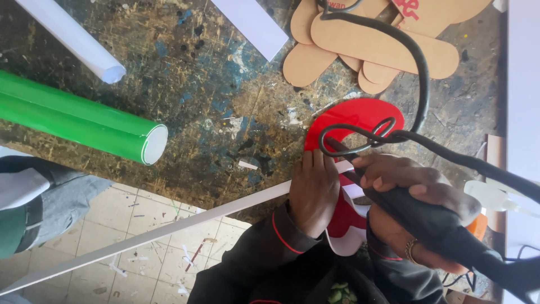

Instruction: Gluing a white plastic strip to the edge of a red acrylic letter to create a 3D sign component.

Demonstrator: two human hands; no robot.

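Paint-stained worktop (214,90), tiled floor (152,247) below; left hand (315,194) flat on red sheet (360,115); right hand (416,197) gripping black tool (433,222).

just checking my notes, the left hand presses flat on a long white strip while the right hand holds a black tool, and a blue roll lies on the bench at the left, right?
Not quite: the roll is green, not blue, as the head view shows. The rest holds: the left hand presses flat on the long white strip while the right hand holds the black tool over the bench.
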